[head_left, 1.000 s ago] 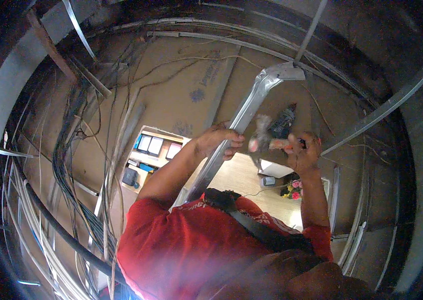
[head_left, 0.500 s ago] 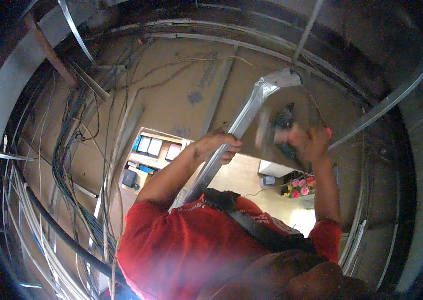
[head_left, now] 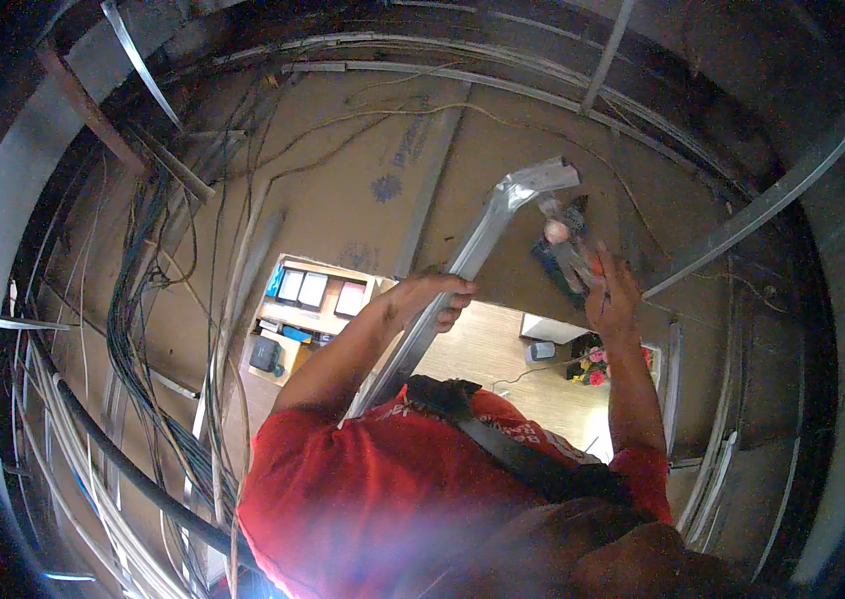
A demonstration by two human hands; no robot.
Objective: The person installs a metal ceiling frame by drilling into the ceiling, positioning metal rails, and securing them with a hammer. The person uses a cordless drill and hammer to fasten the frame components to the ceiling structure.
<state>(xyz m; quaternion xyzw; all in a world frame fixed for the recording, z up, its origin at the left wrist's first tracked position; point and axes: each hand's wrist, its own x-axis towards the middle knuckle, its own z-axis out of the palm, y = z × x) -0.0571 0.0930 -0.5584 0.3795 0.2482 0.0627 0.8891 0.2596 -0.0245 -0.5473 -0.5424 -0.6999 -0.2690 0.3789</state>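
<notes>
My left hand (head_left: 439, 299) is wrapped round a long silver metal channel (head_left: 482, 240), which slants up and away from my chest. The channel's far end is bent over to the right and creased. To the right of that bend, my right hand (head_left: 614, 290) grips what looks like a hammer (head_left: 556, 231), slightly blurred. Its round-faced head sits a little below the bent end, apart from it. A dark object (head_left: 548, 264), whose kind I cannot make out, shows behind the hammer.
Brown ceiling board (head_left: 343, 190) spreads around me, with a rectangular opening onto a room with shelves (head_left: 311, 290) and flowers (head_left: 597, 371) below. Bundled cables (head_left: 128, 290) hang at the left. A metal strut (head_left: 762, 210) crosses at the right; a thin rod (head_left: 607, 55) stands at the far side.
My right hand has come lower and slightly left, and the hammer is less blurred. The channel's bent end has shifted slightly left and down; my left hand keeps its hold.
</notes>
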